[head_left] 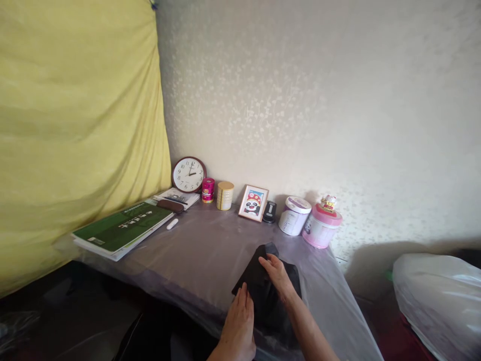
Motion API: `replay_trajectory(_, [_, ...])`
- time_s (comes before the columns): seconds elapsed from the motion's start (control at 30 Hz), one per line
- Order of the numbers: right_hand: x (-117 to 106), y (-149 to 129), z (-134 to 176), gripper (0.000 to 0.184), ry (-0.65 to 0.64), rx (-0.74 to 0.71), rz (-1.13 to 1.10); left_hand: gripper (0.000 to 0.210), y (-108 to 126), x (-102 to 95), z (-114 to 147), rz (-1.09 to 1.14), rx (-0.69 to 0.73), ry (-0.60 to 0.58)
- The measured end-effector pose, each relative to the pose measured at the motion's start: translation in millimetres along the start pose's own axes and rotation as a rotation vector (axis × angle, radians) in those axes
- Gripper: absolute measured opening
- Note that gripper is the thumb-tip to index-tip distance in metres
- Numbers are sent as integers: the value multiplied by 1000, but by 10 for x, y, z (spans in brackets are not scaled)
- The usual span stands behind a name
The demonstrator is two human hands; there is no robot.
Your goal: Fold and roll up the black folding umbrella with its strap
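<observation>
one black cloth [256,276] lies at the near right part of the desk [210,240], with two hands on it. along the wall stand four canisters: one small pink can [208,191], one cream tin [225,198], one white tin [293,220] and one pink tub [319,231], the last topped by one figurine [329,201]. one clock [189,174], one picture frame [254,203] and one black device [269,212] stand there too. at left are one green book [126,228], one brown case [170,206] and one white stick [172,224].

a wide stretch of desk runs between book and cloth; a narrower strip lies between cloth and right edge. the cloth's lower part reaches toward the near edge, where shadow hides its end.

the left hand [239,316] points away from the body, fingers fairly straight and close together at the cloth's left border. the right hand [277,276] comes in from the lower right, wrist angled leftward, fingers bent over the upper part. i cannot tell whether either hand's fingers pinch the fabric or only rest on it.
</observation>
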State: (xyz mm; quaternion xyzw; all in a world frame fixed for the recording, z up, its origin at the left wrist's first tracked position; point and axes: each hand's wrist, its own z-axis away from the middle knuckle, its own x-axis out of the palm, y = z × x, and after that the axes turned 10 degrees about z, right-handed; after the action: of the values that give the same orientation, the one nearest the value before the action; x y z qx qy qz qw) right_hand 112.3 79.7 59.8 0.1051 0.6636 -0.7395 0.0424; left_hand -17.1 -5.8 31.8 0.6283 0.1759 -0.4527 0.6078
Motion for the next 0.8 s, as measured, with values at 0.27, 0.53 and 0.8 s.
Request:
replay_trajectory(0.27, [81,40,-149,24,-27,99,218,85,-169,89,17,42,-2,27])
replay_trajectory(0.53, [89,117,-102,22,-194,-176,435,63,-183,63,33,-43,170,186])
replay_trajectory(0.8, [64,178,54,26,-130,-603,814,74,-258,190,-237,-116,243,92])
